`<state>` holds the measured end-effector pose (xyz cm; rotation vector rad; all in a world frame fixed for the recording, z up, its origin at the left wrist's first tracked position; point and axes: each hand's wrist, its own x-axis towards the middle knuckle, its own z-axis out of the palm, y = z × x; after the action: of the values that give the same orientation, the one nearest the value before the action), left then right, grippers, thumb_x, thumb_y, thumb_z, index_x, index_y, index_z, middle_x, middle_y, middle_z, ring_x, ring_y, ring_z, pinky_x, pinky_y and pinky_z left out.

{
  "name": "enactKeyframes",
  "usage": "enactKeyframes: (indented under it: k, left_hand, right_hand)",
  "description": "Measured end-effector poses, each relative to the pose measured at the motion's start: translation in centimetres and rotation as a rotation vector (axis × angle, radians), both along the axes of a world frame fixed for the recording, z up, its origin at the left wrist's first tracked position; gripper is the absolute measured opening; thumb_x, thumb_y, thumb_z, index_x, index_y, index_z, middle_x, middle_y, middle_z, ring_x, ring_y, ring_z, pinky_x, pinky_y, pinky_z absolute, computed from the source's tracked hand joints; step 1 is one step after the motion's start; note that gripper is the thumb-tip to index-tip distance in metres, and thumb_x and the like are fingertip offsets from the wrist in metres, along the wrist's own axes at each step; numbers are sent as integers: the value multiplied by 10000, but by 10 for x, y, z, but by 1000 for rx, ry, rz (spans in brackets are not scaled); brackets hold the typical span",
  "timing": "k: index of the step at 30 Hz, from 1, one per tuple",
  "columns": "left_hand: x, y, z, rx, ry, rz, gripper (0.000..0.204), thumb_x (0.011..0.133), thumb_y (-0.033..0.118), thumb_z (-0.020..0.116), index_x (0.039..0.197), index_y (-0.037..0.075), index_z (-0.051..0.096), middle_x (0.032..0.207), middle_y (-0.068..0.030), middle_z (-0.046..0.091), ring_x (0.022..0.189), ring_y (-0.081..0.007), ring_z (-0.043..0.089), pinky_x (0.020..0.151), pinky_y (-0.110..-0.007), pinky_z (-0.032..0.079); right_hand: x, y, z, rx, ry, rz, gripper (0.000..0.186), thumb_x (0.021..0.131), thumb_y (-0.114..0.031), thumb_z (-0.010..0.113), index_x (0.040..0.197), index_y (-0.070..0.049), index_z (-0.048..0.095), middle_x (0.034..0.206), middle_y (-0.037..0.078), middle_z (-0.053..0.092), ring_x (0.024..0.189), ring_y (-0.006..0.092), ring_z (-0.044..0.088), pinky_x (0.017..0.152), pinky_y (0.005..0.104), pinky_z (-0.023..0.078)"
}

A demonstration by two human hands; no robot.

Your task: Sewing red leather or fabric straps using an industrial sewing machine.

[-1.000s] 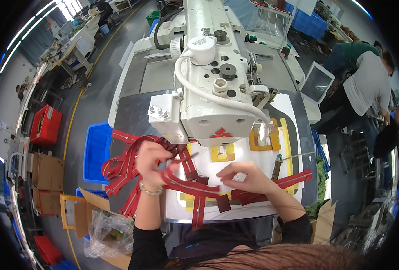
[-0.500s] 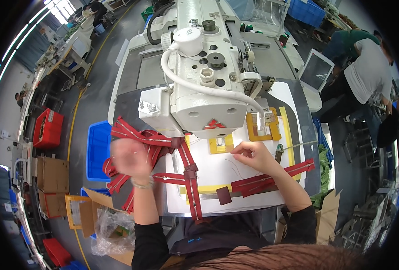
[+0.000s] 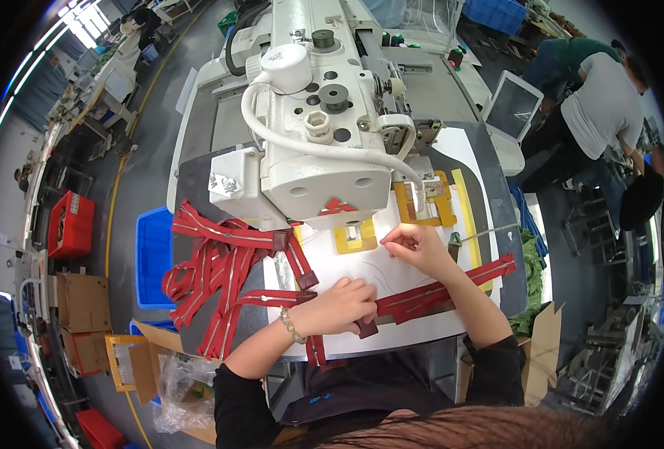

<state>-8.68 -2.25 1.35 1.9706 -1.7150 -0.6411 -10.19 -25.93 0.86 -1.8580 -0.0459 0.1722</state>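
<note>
My left hand reaches across a red zipper strip, its fingers curled together over the upper edge of a small dark red patch. Close to the yellow clamp frame under the sewing machine head, my right hand is closed in a pinch; whatever lies between its fingertips is too small to make out. Below them a thin dark thread curls on the white sheet. Another red zipper length runs beneath my right forearm. More red zippers are heaped at the left.
Left of the table stands a blue bin, with an open cardboard box and clear plastic below it. A second yellow frame sits right of the machine head. A screen stands farther right, near a bending co-worker.
My left hand has come down from above the zipper heap and moved right to the dark red patch. My right hand stays pinched near the clamp frame. The whole view has shifted slightly.
</note>
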Motion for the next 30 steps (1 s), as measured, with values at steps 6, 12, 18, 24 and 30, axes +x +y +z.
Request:
enactKeyframes:
  k: [6, 12, 18, 24, 30]
  left_hand:
    - [-2, 0, 3, -48, -2, 39, 326, 667, 160, 764, 936, 144, 579, 991, -15, 499, 997, -198, 488, 817, -335, 349]
    - [0, 7, 6, -378, 108, 96, 174, 676, 123, 745, 797, 169, 629, 878, 23, 533, 914, -169, 528, 793, -329, 353]
    - [-11, 7, 7, -635, -176, 251, 177, 647, 142, 770, 779, 226, 686, 979, 72, 560, 941, -163, 512, 819, -351, 339]
    - [-9, 9, -6, -699, -294, 348, 208, 635, 195, 806, 807, 259, 709, 955, 68, 538, 910, -167, 481, 821, -372, 324]
    - [-1, 11, -12, -658, -14, 581, 178, 683, 180, 799, 840, 174, 715, 948, 12, 543, 952, -198, 502, 808, -350, 373]
  right_hand:
    - [0, 5, -1, 32, -16, 35, 82, 874, -38, 622, 926, 12, 661, 737, 1, 643, 666, 22, 576, 586, 162, 439]
    - [-10, 14, -2, 4, -85, 373, 146, 914, -125, 607, 982, -8, 659, 768, 30, 641, 697, 86, 568, 641, 250, 468]
    - [-19, 28, -1, 363, 192, 644, 144, 952, -121, 570, 956, 14, 621, 870, 11, 614, 806, 62, 534, 727, 232, 454]
    - [-21, 26, 3, 573, 325, 507, 96, 918, -68, 616, 954, 20, 620, 852, 20, 613, 777, 53, 552, 651, 189, 439]
    - [-20, 27, -16, 588, 246, 264, 94, 917, -72, 619, 929, 21, 628, 725, 16, 611, 675, 58, 577, 562, 200, 437]
